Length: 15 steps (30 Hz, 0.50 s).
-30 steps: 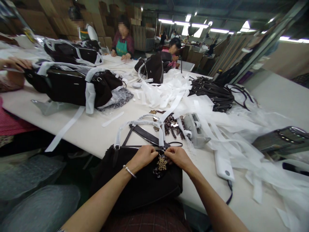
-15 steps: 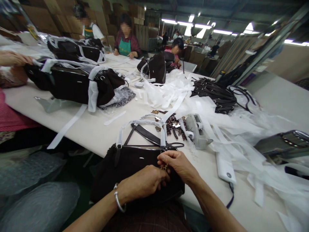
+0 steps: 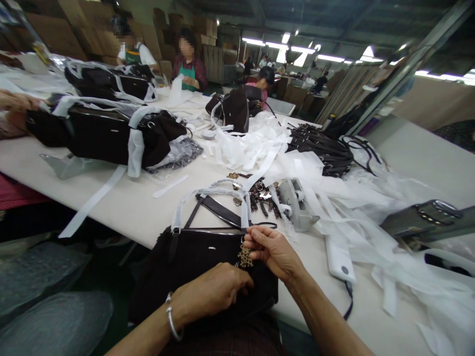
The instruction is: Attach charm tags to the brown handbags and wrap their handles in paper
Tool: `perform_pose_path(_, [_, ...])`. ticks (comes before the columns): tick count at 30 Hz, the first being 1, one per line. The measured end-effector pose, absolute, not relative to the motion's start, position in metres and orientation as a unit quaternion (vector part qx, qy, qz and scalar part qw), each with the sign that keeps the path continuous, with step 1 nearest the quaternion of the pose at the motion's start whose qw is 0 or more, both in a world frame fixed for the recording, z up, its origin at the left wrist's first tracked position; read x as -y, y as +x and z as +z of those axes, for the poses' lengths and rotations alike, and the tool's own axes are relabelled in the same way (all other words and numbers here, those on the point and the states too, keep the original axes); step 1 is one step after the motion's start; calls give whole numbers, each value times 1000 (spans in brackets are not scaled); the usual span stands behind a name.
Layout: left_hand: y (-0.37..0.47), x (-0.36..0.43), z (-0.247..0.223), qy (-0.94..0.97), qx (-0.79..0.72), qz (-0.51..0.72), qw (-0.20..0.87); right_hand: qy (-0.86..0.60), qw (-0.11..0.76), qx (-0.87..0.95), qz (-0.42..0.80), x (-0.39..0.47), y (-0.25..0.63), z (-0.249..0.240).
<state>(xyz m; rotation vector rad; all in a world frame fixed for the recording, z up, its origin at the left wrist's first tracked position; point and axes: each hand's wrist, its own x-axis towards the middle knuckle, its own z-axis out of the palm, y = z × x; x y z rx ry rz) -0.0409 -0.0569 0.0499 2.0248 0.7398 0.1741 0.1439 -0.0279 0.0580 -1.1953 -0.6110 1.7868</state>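
A black handbag (image 3: 196,247) rests at the table's front edge, its two handles (image 3: 217,190) standing up in white wrapping. A leopard-patterned bag charm (image 3: 245,257) hangs on its front, below the base of the right handle. My right hand (image 3: 272,249) pinches the charm near its top with thumb and fingers. Just below, my left hand (image 3: 217,291), a silver bangle on its wrist, lies against the bag front with curled fingers. What those fingers hold, if anything, is hidden.
Behind the bag lies a pile of chain charms (image 3: 260,193) beside a grey tape dispenser (image 3: 297,205). A white power bank (image 3: 339,259) and paper strips (image 3: 334,193) lie rightward. Wrapped bags (image 3: 100,133) stand left, where another person's hand (image 3: 18,101) touches one.
My left hand has moved down off the charm, which now shows more fully. My right hand stays at its top. The view has shifted slightly.
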Motion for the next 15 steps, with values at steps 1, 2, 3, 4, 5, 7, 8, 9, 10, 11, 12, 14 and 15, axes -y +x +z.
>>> perform_pose_path(1, [-41, 57, 50, 827, -301, 72, 470, -479, 447, 241, 716, 27, 145, 59])
perform_pose_path(2, [-41, 58, 49, 827, -300, 73, 471, -477, 455, 236, 714, 26, 145, 59])
perform_pose_path(3, [-42, 58, 49, 827, -299, 73, 471, -473, 463, 230, 714, 26, 145, 60])
perform_pose_path(4, [-42, 58, 49, 827, -299, 70, 471, -468, 468, 223, 715, 26, 145, 61])
perform_pose_path(5, [-43, 59, 49, 826, -299, 64, 473, -461, 473, 215, 719, 26, 145, 62])
perform_pose_path(7, [-46, 58, 50, 823, -298, 66, 479, -443, 482, 200, 729, 25, 150, 67])
perform_pose_path(8, [-48, 58, 51, 819, -298, 80, 483, -435, 494, 198, 727, 24, 155, 70])
perform_pose_path(9, [-49, 57, 52, 813, -301, 106, 487, -430, 513, 203, 714, 24, 162, 74])
perform_pose_path(10, [-51, 55, 53, 803, -311, 138, 490, -434, 541, 215, 688, 23, 171, 78])
perform_pose_path(11, [-51, 52, 53, 787, -332, 173, 490, -448, 573, 236, 644, 22, 181, 83])
perform_pose_path(12, [-52, 48, 51, 768, -365, 201, 486, -477, 599, 265, 586, 22, 192, 87])
perform_pose_path(14, [-50, 38, 46, 729, -448, 227, 464, -562, 598, 344, 456, 24, 211, 95])
perform_pose_path(15, [-48, 33, 42, 717, -486, 225, 447, -604, 565, 391, 404, 26, 216, 97])
